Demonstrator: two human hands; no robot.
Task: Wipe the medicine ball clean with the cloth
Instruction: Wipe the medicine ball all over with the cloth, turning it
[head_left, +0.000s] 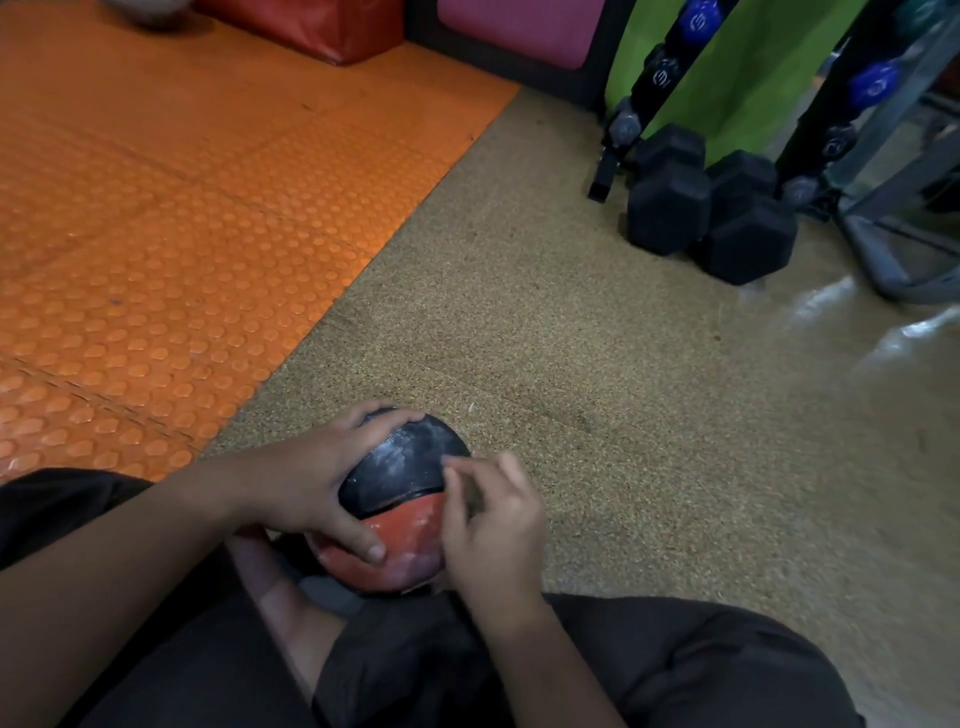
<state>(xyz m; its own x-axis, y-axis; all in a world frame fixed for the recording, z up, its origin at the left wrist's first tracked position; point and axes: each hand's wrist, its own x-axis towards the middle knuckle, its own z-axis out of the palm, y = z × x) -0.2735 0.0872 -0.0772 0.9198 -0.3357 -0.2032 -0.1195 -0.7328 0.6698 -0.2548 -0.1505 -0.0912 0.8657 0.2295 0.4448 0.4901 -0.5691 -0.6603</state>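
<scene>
Speckled gym floor; left hand clamped over medicine ball, right hand fingers loosely curled beside it.

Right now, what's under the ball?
The ball sits in the person's lap, above dark trousers. Something pale grey peeks out beneath it, maybe the cloth; the ball covers most of it. The left hand grips the ball; the right hand touches its side.

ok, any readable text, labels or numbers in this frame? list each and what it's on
None can be read for certain.
Blue dumbbell heads on the rack: a white round mark, too blurred to read.
Black dumbbell head on the rack: a white round mark, unreadable.
Medicine ball: white smears only, no lettering visible.
</scene>
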